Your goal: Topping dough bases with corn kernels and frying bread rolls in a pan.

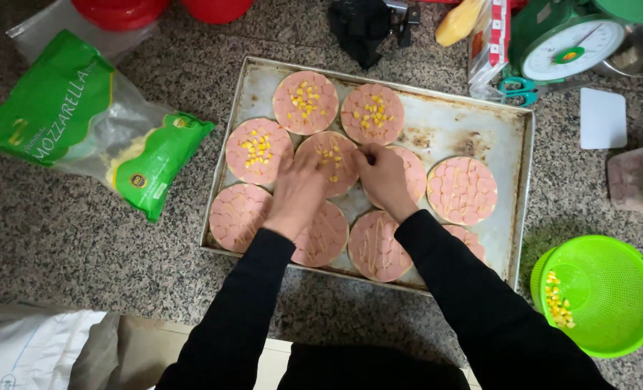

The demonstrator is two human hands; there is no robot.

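Observation:
A worn metal baking tray [480, 130] on a granite counter holds several small round pizzas covered with pink sausage slices. Three at the back left carry yellow corn kernels, one of them at the far left [258, 148]. Both my hands hover over the middle pizza [333, 160], which has a few kernels on it. My left hand [296, 191] lies flat over its near edge, fingers together. My right hand [383, 173] pinches its fingertips at the pizza's right edge; any corn in the pinch is hidden. Both arms wear black sleeves.
A green colander [603, 292] with some corn stands at the right front. A green and clear bag of shredded cheese [83, 123] lies left of the tray. A green kitchen scale [570, 40], scissors [518, 90], a white scraper [603, 118] and a plastic container [639, 177] sit at the right.

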